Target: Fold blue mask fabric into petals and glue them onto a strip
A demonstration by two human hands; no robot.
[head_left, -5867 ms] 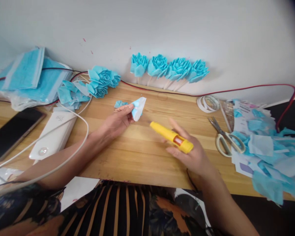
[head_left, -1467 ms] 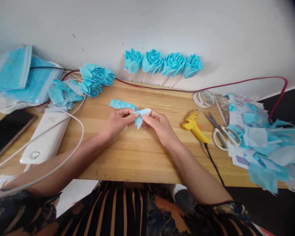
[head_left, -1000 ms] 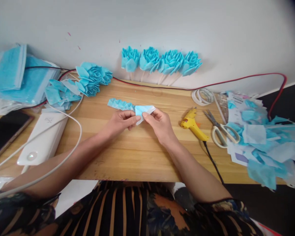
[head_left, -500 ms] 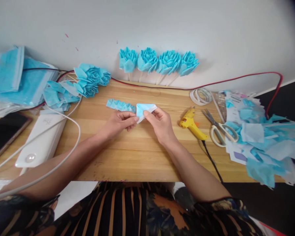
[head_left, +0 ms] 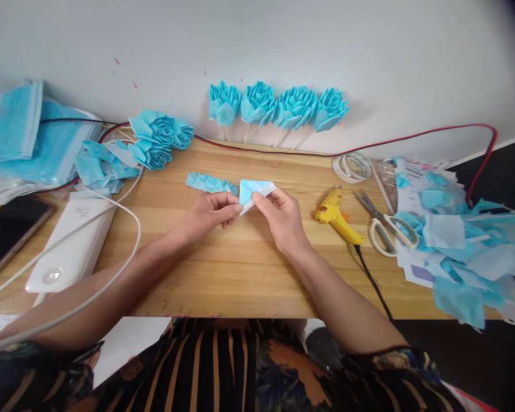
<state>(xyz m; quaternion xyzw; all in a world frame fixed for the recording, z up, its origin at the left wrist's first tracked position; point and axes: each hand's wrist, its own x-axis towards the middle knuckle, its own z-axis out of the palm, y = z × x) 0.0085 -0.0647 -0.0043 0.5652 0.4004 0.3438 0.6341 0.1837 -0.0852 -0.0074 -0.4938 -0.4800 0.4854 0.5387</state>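
Note:
Between my hands is a small folded piece of light blue and white mask fabric (head_left: 253, 190), its top edge flat and its lower corner pointing down. My right hand (head_left: 283, 220) pinches it, thumb in front and fingers behind. At the lower left corner of the fabric, my left hand (head_left: 210, 214) has thumb and fingertips pressed together, closed on that corner as far as I can see. Just behind the left hand lies a row of folded blue petals (head_left: 210, 182) on the wooden table (head_left: 240, 274).
Blue flowers on sticks (head_left: 257, 106) lean on the wall, with more flowers (head_left: 157, 137) at left. A glue gun (head_left: 337, 217), scissors (head_left: 386, 220), tape roll (head_left: 351, 167) and fabric scraps (head_left: 459, 240) lie right. At left are masks (head_left: 55, 137), a white device (head_left: 75, 240) and a phone (head_left: 12, 232).
Almost nothing differs. Both hands hold nearly the same pose, and the fabric's folded face has shifted very slightly.

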